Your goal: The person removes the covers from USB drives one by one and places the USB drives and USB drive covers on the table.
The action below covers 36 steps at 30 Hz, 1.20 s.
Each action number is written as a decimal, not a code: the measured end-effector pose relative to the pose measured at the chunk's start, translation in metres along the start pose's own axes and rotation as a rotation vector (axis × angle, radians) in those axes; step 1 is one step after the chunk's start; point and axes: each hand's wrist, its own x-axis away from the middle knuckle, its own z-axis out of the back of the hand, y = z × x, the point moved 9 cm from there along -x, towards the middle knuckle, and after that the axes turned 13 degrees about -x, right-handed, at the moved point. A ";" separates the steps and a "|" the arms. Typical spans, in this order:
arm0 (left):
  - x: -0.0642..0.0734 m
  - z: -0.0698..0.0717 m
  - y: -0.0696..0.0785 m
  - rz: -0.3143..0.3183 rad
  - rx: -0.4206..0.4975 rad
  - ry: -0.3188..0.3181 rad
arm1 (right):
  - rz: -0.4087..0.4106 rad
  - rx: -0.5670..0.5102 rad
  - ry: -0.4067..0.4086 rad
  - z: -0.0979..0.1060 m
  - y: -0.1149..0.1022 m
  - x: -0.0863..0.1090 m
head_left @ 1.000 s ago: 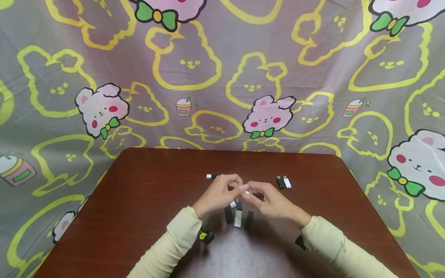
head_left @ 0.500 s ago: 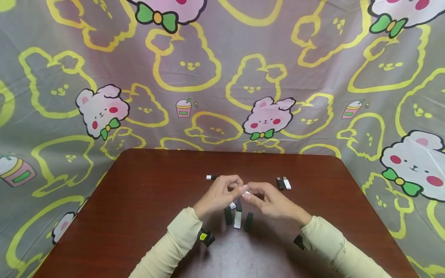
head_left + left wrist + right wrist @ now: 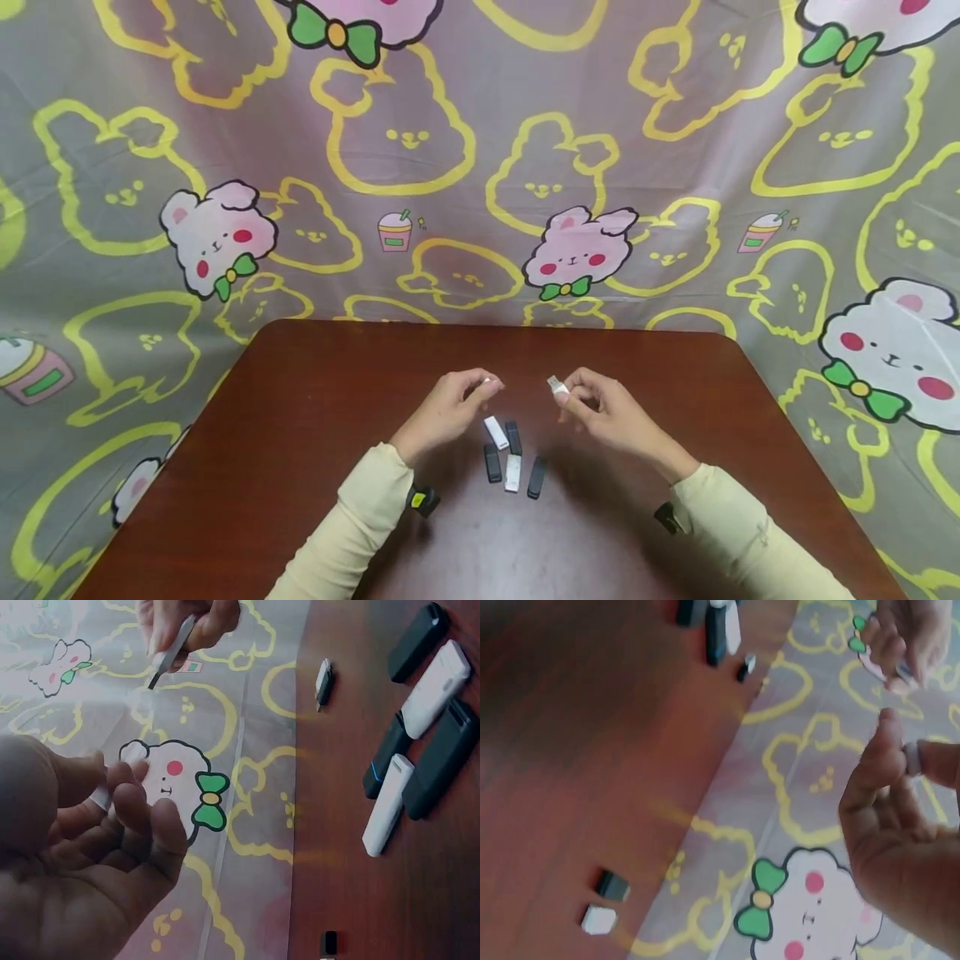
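My left hand (image 3: pixel 446 412) is raised over the left of the drive cluster and pinches a small white cap (image 3: pixel 101 796) between thumb and fingers. Across from it my right hand (image 3: pixel 618 425) holds a white USB flash drive (image 3: pixel 561 388), its metal plug bare and tilted up toward the far left. A gap separates the two hands. Below them, on the table, lie several capped flash drives: a white one (image 3: pixel 496 432) and a black one (image 3: pixel 513 437) behind, then another black drive (image 3: pixel 492 463), a white drive (image 3: pixel 512 472) and a third black drive (image 3: pixel 536 477).
The brown table (image 3: pixel 337 367) ends at a patterned cloth (image 3: pixel 450 208). In the right wrist view a black piece (image 3: pixel 613 885) and a white piece (image 3: pixel 598 920) lie side by side. A small black piece (image 3: pixel 328 943) shows low in the left wrist view.
My hands were together on the white flash drive. They have parted: the left moved left with the cap, the right moved right with the drive, baring its plug. More of the drives below shows.
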 end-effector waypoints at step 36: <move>0.006 -0.015 -0.015 -0.010 0.002 -0.053 | -0.457 0.106 0.202 0.053 0.100 -0.025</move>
